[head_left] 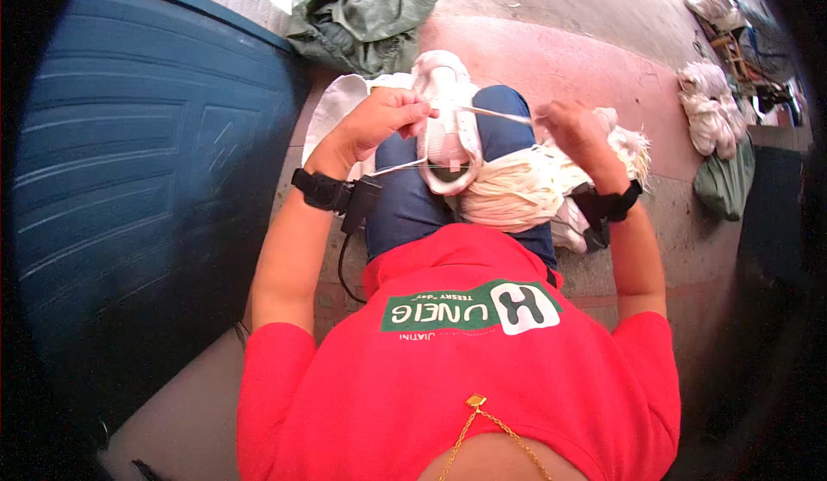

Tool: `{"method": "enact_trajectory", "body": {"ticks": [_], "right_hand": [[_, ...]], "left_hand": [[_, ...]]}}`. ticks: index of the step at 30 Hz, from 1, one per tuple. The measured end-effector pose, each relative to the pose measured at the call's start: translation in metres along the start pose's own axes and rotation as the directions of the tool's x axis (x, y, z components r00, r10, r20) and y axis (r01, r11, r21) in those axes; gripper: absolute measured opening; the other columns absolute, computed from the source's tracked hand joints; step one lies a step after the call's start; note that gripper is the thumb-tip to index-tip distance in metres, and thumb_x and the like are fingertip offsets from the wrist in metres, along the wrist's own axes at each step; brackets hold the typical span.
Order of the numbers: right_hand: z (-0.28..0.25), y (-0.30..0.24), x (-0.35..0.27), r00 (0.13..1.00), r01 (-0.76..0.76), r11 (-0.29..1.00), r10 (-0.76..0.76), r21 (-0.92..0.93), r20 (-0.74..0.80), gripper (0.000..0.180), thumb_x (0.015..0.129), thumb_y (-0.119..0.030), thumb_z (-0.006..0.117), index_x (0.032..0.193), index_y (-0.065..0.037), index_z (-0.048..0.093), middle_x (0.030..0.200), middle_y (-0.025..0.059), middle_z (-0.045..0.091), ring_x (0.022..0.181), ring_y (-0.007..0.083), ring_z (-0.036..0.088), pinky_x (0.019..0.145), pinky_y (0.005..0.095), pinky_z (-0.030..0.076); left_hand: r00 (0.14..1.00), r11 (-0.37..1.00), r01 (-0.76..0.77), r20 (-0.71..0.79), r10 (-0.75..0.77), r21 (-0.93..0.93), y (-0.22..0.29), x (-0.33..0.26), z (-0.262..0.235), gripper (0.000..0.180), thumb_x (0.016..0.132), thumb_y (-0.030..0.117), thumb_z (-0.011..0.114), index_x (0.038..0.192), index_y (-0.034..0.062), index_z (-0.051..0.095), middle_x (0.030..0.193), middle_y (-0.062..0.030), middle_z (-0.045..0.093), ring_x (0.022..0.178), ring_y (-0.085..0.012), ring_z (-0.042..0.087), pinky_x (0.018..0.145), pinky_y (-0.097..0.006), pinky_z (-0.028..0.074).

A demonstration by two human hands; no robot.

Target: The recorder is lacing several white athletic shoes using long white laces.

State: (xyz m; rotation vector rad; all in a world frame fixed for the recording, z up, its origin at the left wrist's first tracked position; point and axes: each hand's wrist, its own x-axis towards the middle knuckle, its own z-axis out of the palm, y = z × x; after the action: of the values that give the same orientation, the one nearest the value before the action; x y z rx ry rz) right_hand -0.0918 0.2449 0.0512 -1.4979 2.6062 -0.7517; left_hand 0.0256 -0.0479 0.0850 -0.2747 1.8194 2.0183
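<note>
A white shoe (446, 128) lies lengthwise on my lap between my thighs, its opening toward me. Close to the shoe's left side, my left hand (392, 119) is closed in a pinch; a thin lace trails below it from the shoe. Out to the right, my right hand (575, 132) pinches a white shoelace (502, 116), which runs taut from the upper part of the shoe. Over my right thigh rests a thick bundle of cream laces (517, 188), just below my right hand. What exactly sits between my left fingertips is partly hidden.
A blue panelled door (129, 128) stands close on my left. Beyond my knees is a dark green sack (362, 16). White bundles (711, 106) and another green sack (725, 179) lie at the far right on the floor. A black cable (343, 270) hangs from my left wrist device.
</note>
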Motion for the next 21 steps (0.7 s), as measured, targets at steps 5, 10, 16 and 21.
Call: {"method": "enact_trajectory", "body": {"ticks": [5, 10, 16, 21], "right_hand": [[0.051, -0.072, 0.058, 0.99, -0.099, 0.656, 0.138, 0.748, 0.01, 0.021, 0.086, -0.015, 0.047, 0.097, 0.001, 0.053, 0.083, 0.013, 0.059, 0.077, 0.0211, 0.056, 0.069, 0.0287, 0.044], [0.065, -0.075, 0.088, 0.955, -0.285, 0.514, 0.075, 0.809, 0.288, 0.026, 0.088, -0.019, 0.044, 0.088, 0.005, 0.055, 0.075, 0.013, 0.059, 0.069, 0.0163, 0.053, 0.066, 0.0287, 0.043], [0.077, -0.041, 0.075, 0.924, -0.381, 0.756, 0.284, 0.533, 0.257, 0.025, 0.08, -0.02, 0.051, 0.081, 0.004, 0.059, 0.063, 0.0162, 0.056, 0.06, 0.0198, 0.056, 0.057, 0.0316, 0.042], [0.099, -0.028, 0.067, 0.893, -0.438, 0.702, 0.413, 0.561, 0.18, 0.025, 0.08, -0.019, 0.05, 0.08, 0.004, 0.059, 0.066, 0.02, 0.056, 0.06, 0.0264, 0.057, 0.059, 0.034, 0.044]], "left_hand": [[0.99, 0.971, 0.098, -0.121, -0.073, 0.218, -0.012, 0.017, 0.014, 0.021, 0.082, 0.02, 0.054, 0.075, 0.0015, 0.062, 0.057, 0.0005, 0.053, 0.049, -0.006, 0.045, 0.046, -0.02, 0.035], [0.986, 0.98, 0.149, -0.098, -0.137, 0.13, -0.006, 0.023, 0.007, 0.013, 0.08, 0.016, 0.054, 0.077, 0.005, 0.06, 0.062, 0.0009, 0.056, 0.053, -0.0047, 0.049, 0.046, -0.018, 0.036], [0.936, 0.943, 0.052, -0.346, 0.07, 0.329, -0.047, 0.04, -0.019, 0.015, 0.075, 0.012, 0.056, 0.082, 0.0008, 0.062, 0.07, -0.0037, 0.06, 0.059, -0.0107, 0.054, 0.052, -0.023, 0.041], [0.843, 0.685, 0.009, -0.374, 0.387, 0.729, -0.068, 0.052, 0.008, 0.022, 0.069, 0.017, 0.062, 0.079, -0.002, 0.058, 0.077, -0.0201, 0.058, 0.075, -0.0341, 0.056, 0.067, -0.038, 0.044]]}}
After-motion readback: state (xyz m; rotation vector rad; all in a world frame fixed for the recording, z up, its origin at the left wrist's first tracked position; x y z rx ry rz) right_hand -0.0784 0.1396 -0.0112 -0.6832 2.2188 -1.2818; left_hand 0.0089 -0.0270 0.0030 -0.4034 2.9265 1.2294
